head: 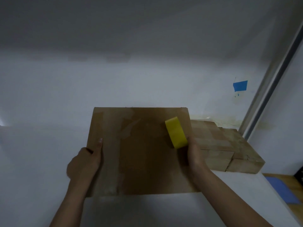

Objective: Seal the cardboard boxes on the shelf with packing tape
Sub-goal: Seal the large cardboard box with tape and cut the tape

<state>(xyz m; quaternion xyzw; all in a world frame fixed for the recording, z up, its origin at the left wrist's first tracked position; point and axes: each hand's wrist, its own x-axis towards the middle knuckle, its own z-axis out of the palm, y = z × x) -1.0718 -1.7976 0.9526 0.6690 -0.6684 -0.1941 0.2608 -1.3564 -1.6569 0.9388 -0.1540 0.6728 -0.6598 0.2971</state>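
— Two hands on it?
— Yep. Left hand (pixel 85 161) grips the left edge of the flat brown cardboard box (pixel 142 153), thumb laid on top, other fingers tucked under, unseen. Prob. to steady it.
— Tape?
— Right hand (pixel 194 153) holds the yellow tape roll (pixel 176 132) on edge at the box's right side, ready to pull. Can't tell how the fingers sit.
— Where's the box?
— Front-centre on the white shelf (pixel 41 153), just beside a taped cardboard stack (pixel 229 149). No yellow strip on it yet, afaict.
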